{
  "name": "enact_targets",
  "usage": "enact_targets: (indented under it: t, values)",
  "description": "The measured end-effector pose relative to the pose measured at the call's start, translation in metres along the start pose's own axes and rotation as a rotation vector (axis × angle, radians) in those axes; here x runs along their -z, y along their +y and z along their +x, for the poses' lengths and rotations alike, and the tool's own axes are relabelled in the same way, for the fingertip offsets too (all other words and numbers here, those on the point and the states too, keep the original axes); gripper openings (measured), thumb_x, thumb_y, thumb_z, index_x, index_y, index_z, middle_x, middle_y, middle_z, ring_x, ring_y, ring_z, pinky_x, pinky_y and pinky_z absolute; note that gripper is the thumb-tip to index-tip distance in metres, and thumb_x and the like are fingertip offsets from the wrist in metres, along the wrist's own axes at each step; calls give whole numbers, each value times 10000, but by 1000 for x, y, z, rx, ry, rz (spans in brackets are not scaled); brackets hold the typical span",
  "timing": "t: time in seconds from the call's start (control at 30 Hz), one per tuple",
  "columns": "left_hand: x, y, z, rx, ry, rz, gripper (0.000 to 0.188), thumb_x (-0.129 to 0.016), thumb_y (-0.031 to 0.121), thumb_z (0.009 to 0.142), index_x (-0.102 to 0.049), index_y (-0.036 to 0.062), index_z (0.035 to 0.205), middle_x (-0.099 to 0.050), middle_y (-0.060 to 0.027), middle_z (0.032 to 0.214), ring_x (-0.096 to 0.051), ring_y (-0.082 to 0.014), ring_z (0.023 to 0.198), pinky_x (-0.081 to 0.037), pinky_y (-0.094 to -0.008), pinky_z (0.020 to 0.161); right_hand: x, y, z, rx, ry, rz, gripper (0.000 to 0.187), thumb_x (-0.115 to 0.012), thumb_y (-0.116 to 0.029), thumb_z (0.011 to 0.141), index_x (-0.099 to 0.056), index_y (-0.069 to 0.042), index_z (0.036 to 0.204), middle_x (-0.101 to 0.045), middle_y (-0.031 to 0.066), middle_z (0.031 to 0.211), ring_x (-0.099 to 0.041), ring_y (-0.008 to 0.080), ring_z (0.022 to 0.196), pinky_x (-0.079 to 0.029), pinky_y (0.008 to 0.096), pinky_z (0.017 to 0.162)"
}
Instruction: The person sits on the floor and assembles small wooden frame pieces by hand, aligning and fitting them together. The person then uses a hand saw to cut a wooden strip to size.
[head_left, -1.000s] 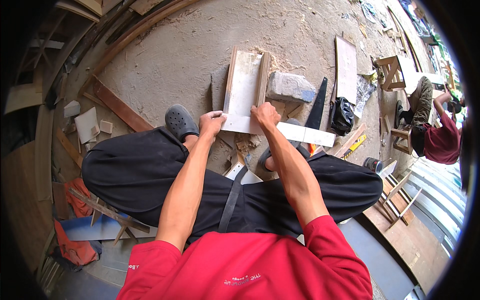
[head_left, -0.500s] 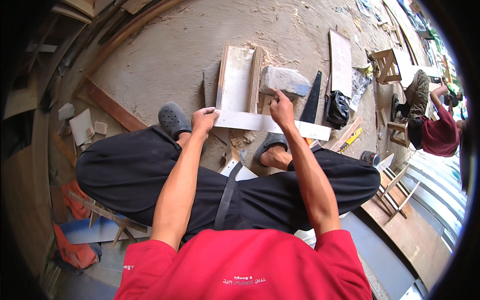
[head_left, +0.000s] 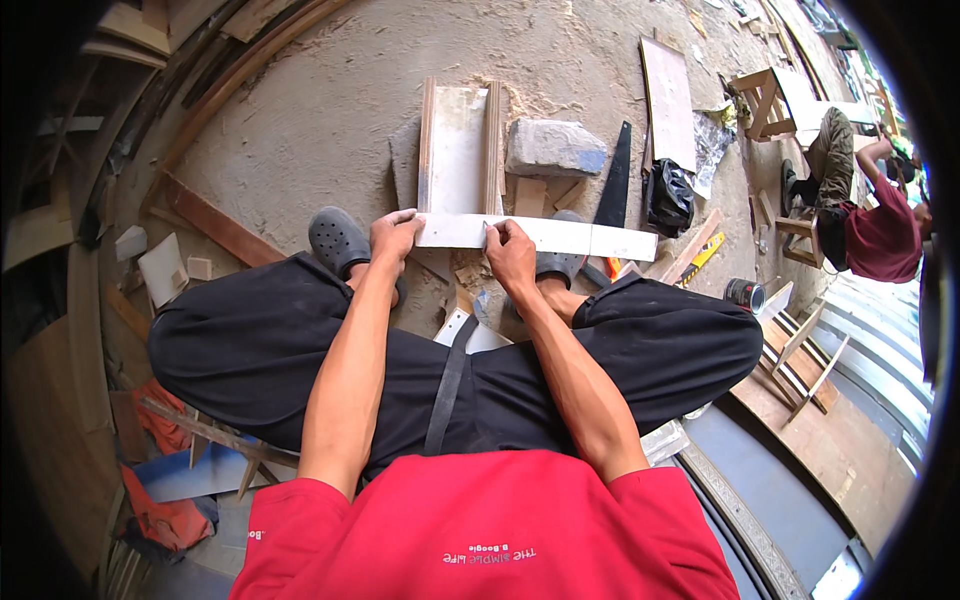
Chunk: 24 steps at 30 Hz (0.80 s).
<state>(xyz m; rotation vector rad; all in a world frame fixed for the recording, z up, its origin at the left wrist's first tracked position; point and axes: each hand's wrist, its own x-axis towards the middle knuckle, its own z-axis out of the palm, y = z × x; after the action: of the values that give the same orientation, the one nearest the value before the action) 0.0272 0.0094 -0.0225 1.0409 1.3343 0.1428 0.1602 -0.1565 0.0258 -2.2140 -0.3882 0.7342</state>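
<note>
A long white wooden strip point(head_left: 590, 238) lies crosswise in front of me, above my feet. My left hand point(head_left: 396, 236) is closed on its left end, thumb along the top edge. Near the strip's middle my right hand point(head_left: 512, 258) is closed in a pinch, its fingertips against the white face; whatever they hold is too small to make out. Just beyond the strip lies a trough-like wooden piece point(head_left: 462, 150) with a white inner face and two raised sides. Right of that sits a rough grey stone block point(head_left: 556, 148), and beside it a dark saw blade point(head_left: 614, 185).
My clogs point(head_left: 340, 240) stand below the strip. To the right are a black plastic bag point(head_left: 668, 196), a long board point(head_left: 668, 100), a yellow tool point(head_left: 702, 258) and a can point(head_left: 744, 293). A red-brown plank point(head_left: 222, 222) lies left. Another person point(head_left: 880, 225) sits at far right.
My right hand has come away from the stone block, moving left and nearer to the strip's middle, its pointing finger now curled into a pinch. The left hand still holds the strip's end.
</note>
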Motion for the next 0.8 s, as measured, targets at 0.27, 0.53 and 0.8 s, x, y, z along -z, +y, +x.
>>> enact_targets:
  t: [0.27, 0.53, 0.8]
  values:
    - [2, 6, -6, 21, -18, 7, 395, -713, 92, 869, -611, -59, 1219, -699, -106, 1006, -659, -137, 807, -515, -236, 645, -2, -5, 1, -8, 43, -58, 283, -581, -301, 908, -670, -33, 927, -690, 210, 826, -670, 403, 805, -511, 459, 743]
    - [2, 5, -4, 26, -27, 7, 412, -708, 84, 871, -596, -66, 1238, -694, -118, 1049, -666, -151, 846, -529, -243, 677, -5, -4, 2, -14, 60, -103, 283, -563, -307, 913, -663, -43, 917, -690, 207, 824, -666, 410, 803, -505, 477, 737]
    - [2, 4, -3, 36, -36, -6, 409, -710, 87, 872, -597, -64, 1236, -691, -119, 1058, -670, -157, 863, -543, -249, 697, -3, -10, 1, -50, 56, -142, 305, -548, -320, 905, -659, -36, 901, -685, 225, 833, -655, 435, 820, -497, 491, 757]
